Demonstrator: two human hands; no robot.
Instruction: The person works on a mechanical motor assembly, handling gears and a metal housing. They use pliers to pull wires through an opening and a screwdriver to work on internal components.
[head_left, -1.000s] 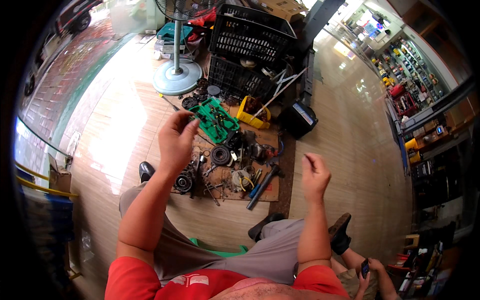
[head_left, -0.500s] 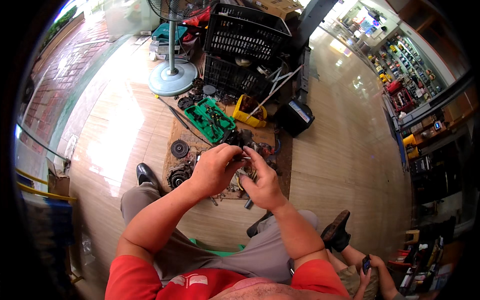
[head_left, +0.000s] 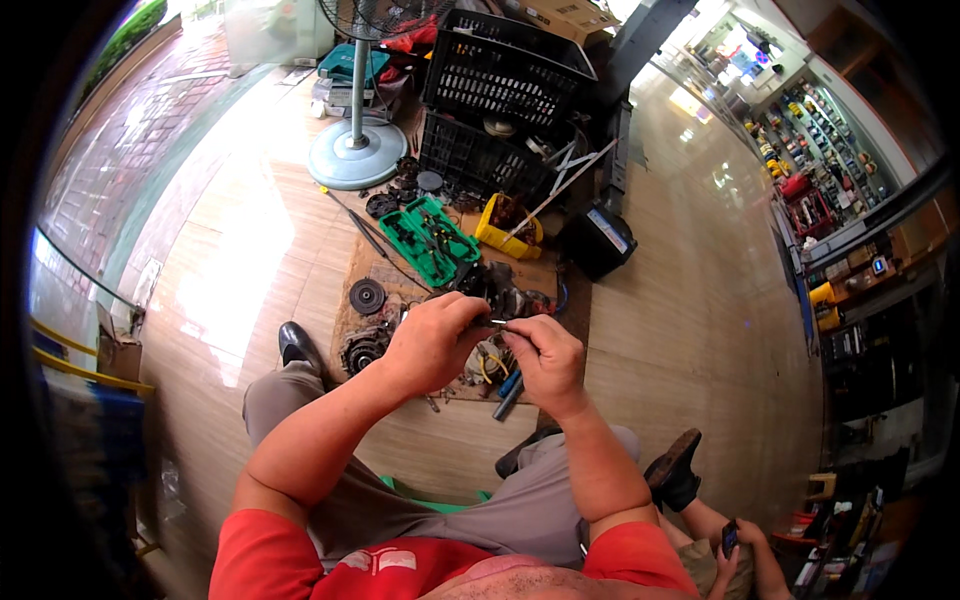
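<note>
Above the parts on the floor, my two hands meet around a small, thin metal piece (head_left: 498, 321) with a shiny tip. My left hand (head_left: 432, 342) is curled, its fingers pinched on one end of the piece. Thumb and forefinger of my right hand (head_left: 551, 362) pinch the other end. The piece is too small to tell its kind. Below lie greasy machine parts, among them a round dark housing (head_left: 364, 350) left of my left hand and a black pulley-like disc (head_left: 367, 296). Blue-grey tubes (head_left: 510, 396) lie under my right hand.
Beyond my hands are an open green tool case (head_left: 432, 243), a yellow bin (head_left: 508, 228), a black battery (head_left: 597, 242) and stacked black crates (head_left: 505, 85). A fan base (head_left: 357, 155) stands far left. At lower right, another person's hand holds a phone (head_left: 730, 540).
My right hand has shifted right and its fingers have closed into a pinch on the small metal piece. The scene has moved slightly right and down in view.
</note>
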